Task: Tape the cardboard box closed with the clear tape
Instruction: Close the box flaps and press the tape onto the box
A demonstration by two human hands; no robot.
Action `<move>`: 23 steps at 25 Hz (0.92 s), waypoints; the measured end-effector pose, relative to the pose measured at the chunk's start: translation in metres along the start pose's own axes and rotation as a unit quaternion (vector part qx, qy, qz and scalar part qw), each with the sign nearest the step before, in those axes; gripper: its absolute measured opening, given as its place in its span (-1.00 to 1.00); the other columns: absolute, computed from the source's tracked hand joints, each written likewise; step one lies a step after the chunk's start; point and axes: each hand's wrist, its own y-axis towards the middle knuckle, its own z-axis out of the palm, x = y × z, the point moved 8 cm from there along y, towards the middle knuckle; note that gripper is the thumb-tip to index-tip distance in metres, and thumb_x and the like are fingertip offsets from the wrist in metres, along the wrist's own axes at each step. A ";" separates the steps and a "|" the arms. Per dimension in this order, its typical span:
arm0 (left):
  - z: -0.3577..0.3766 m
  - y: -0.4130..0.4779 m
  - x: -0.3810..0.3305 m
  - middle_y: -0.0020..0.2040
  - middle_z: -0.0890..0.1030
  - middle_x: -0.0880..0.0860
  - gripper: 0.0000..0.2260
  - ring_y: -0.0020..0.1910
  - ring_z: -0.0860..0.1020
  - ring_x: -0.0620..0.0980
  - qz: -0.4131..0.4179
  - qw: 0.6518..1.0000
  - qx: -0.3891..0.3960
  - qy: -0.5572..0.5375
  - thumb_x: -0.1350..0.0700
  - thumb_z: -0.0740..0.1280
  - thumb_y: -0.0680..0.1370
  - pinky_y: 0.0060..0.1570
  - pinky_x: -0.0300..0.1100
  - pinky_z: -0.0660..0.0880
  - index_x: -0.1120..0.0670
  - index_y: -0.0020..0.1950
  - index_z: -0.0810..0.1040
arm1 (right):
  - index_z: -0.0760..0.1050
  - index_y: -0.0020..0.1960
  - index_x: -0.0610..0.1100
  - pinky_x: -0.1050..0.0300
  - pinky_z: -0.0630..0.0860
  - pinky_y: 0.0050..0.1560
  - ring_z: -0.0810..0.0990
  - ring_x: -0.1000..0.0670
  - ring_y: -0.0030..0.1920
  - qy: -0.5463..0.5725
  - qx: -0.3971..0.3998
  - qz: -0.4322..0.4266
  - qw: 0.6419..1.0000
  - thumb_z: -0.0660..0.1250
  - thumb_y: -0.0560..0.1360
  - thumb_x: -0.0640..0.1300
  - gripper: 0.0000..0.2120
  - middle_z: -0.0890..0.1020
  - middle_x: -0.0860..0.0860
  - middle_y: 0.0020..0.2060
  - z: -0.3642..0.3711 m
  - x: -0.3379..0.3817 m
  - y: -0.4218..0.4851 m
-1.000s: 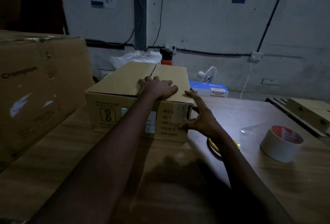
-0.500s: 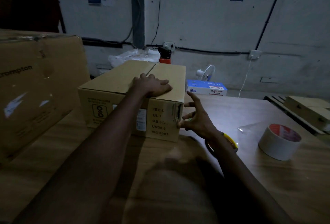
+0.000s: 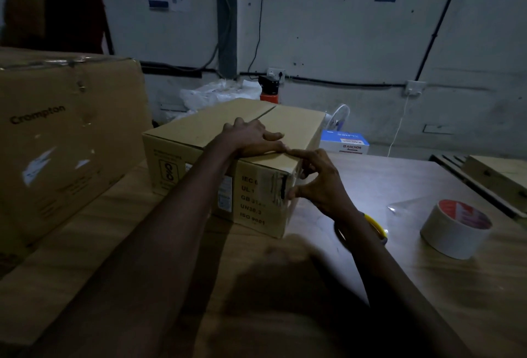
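**Box-taping station: contents by size**

1. Tabletop (image 3: 85, 243): pale wood, filling the lower half of the frame, dimly lit.
2. Large carton (image 3: 57, 143): brown, printed "Crompton", stood at the left edge of the frame.
3. Cardboard box (image 3: 199, 135): placed at the centre of the frame on the tabletop, just right of the large carton. Its top flaps are closed and meet at a seam. A wrinkled strip of tape (image 3: 278, 189) is seen on its near right corner.
4. Left hand (image 3: 251, 138): laid palm down on the box top near the front edge, fingers straight and close together, nothing held.
5. Right hand (image 3: 322, 183): spread around the near right corner of the box, thumb tip set against the taped edge, index finger reaching the top edge, nothing held.
6. Roll of tape (image 3: 453, 232): off-white with a red core, set down at the lower right, well apart from the box.
7. Blue carton (image 3: 346, 143): lettered "ANCHOR", placed behind the box at centre right.
8. Yellow item (image 3: 376, 225): mostly hidden behind the right wrist; cannot be identified.
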 end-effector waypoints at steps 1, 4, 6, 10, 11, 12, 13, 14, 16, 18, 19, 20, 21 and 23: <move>0.000 0.001 0.000 0.54 0.18 0.04 -0.41 0.44 0.15 0.23 -0.001 1.000 -0.002 -0.002 -0.45 0.09 0.46 0.29 0.13 0.16 -0.33 0.47 0.22 | 0.45 0.25 0.07 0.24 0.51 -0.16 0.47 0.10 -0.09 0.036 -0.010 0.011 0.999 0.59 0.26 -0.21 -0.37 0.42 0.07 0.03 -0.001 -0.001 0.001; 0.001 0.004 -0.001 0.54 0.19 0.04 -0.40 0.44 0.16 0.23 -0.006 1.000 -0.007 -0.004 -0.46 0.10 0.44 0.28 0.14 0.16 -0.34 0.46 0.23 | 0.53 0.18 -0.02 0.16 0.54 -0.36 0.50 0.14 -0.13 0.123 -0.030 0.033 0.991 0.40 0.46 -0.30 -0.65 0.43 0.07 0.01 -0.003 -0.001 0.003; 0.003 0.006 0.002 0.53 0.20 0.04 -0.39 0.43 0.16 0.24 -0.013 1.000 -0.008 -0.009 -0.48 0.10 0.42 0.27 0.14 0.16 -0.35 0.45 0.24 | 0.54 0.18 -0.03 0.16 0.52 -0.39 0.49 0.17 -0.15 0.132 -0.030 0.035 0.990 0.36 0.49 -0.29 -0.69 0.43 0.05 0.01 -0.003 0.000 0.004; 0.003 0.008 0.003 0.53 0.21 0.03 -0.41 0.43 0.16 0.23 -0.017 1.000 -0.013 -0.018 -0.47 0.11 0.41 0.26 0.16 0.16 -0.37 0.43 0.26 | 0.49 0.25 0.04 0.18 0.55 -0.36 0.50 0.03 -0.13 0.129 -0.010 0.046 0.990 0.33 0.52 -0.32 -0.61 0.41 0.09 0.00 0.000 -0.006 0.001; 0.003 0.008 0.004 0.52 0.22 0.03 -0.43 0.42 0.17 0.23 -0.019 1.000 -0.016 -0.018 -0.46 0.11 0.43 0.27 0.16 0.16 -0.37 0.43 0.26 | 0.46 0.29 0.07 0.17 0.56 -0.35 0.51 -0.01 -0.14 0.123 -0.002 0.049 0.991 0.34 0.50 -0.31 -0.56 0.42 0.09 -0.01 0.000 -0.008 0.000; 0.003 0.009 0.005 0.52 0.22 0.03 -0.44 0.42 0.17 0.23 -0.021 0.999 -0.017 -0.018 -0.46 0.10 0.44 0.27 0.16 0.17 -0.38 0.42 0.26 | 0.42 0.33 0.10 0.16 0.57 -0.34 0.52 -0.03 -0.15 0.112 0.011 0.052 0.992 0.38 0.48 -0.29 -0.49 0.43 0.07 -0.01 0.001 -0.011 -0.002; 0.003 0.009 0.006 0.52 0.22 0.03 -0.44 0.42 0.18 0.23 -0.023 0.999 -0.017 -0.017 -0.46 0.10 0.44 0.27 0.16 0.17 -0.38 0.42 0.26 | 0.36 0.37 0.14 0.17 0.57 -0.31 0.52 -0.02 -0.15 0.099 0.027 0.057 0.993 0.42 0.45 -0.27 -0.40 0.45 0.07 -0.01 0.002 -0.014 -0.004; 0.004 0.010 0.006 0.53 0.22 0.03 -0.44 0.42 0.18 0.23 -0.025 0.999 -0.016 -0.016 -0.46 0.10 0.44 0.28 0.16 0.17 -0.38 0.42 0.26 | 0.29 0.40 0.17 0.19 0.58 -0.26 0.52 0.01 -0.15 0.087 0.044 0.062 0.993 0.47 0.41 -0.26 -0.30 0.45 0.07 0.00 0.003 -0.017 -0.005; 0.005 0.011 0.007 0.53 0.22 0.02 -0.43 0.42 0.18 0.23 -0.027 0.999 -0.014 -0.017 -0.47 0.09 0.43 0.29 0.17 0.18 -0.39 0.43 0.25 | 0.16 0.44 0.17 0.22 0.59 -0.15 0.52 0.07 -0.14 0.059 0.067 0.050 0.995 0.53 0.34 -0.25 -0.15 0.44 0.11 0.05 0.005 -0.018 -0.008; 0.005 0.012 0.008 0.53 0.21 0.02 -0.43 0.42 0.18 0.23 -0.028 0.999 -0.013 -0.017 -0.47 0.09 0.43 0.29 0.17 0.17 -0.39 0.42 0.25 | 0.08 0.47 0.17 0.25 0.58 -0.12 0.52 0.10 -0.11 0.032 0.077 0.037 0.996 0.57 0.30 -0.19 -0.05 0.43 0.10 0.08 0.006 -0.018 -0.009; 0.006 0.013 0.008 0.53 0.21 0.02 -0.43 0.42 0.18 0.23 -0.028 0.999 -0.010 -0.017 -0.47 0.09 0.43 0.29 0.18 0.17 -0.39 0.43 0.25 | 0.05 0.47 0.18 0.25 0.58 -0.12 0.52 0.10 -0.10 0.024 0.079 0.033 0.996 0.58 0.28 -0.17 -0.02 0.43 0.10 0.08 0.007 -0.019 -0.009; 0.006 0.013 0.009 0.53 0.21 0.02 -0.42 0.42 0.17 0.23 -0.030 0.999 -0.009 -0.019 -0.48 0.09 0.42 0.29 0.18 0.16 -0.39 0.42 0.25 | 0.04 0.48 0.18 0.26 0.57 -0.12 0.52 0.10 -0.10 0.017 0.081 0.029 0.996 0.60 0.26 -0.16 0.01 0.43 0.09 0.09 0.007 -0.019 -0.009; 0.007 0.013 0.010 0.53 0.21 0.02 -0.40 0.42 0.17 0.24 -0.033 0.999 -0.008 -0.023 -0.50 0.08 0.39 0.29 0.19 0.16 -0.40 0.42 0.25 | 0.02 0.48 0.18 0.28 0.56 -0.11 0.52 0.12 -0.09 0.008 0.081 0.024 0.996 0.61 0.24 -0.14 0.04 0.43 0.06 0.11 0.008 -0.020 -0.009; 0.008 0.013 0.010 0.53 0.21 0.03 -0.40 0.43 0.16 0.24 -0.033 0.999 -0.009 -0.025 -0.51 0.08 0.39 0.28 0.19 0.15 -0.41 0.41 0.25 | 0.00 0.48 0.23 0.34 0.53 -0.08 0.50 0.21 -0.03 0.000 0.084 0.018 0.996 0.64 0.19 -0.09 0.10 0.41 -0.01 0.18 0.008 -0.022 -0.009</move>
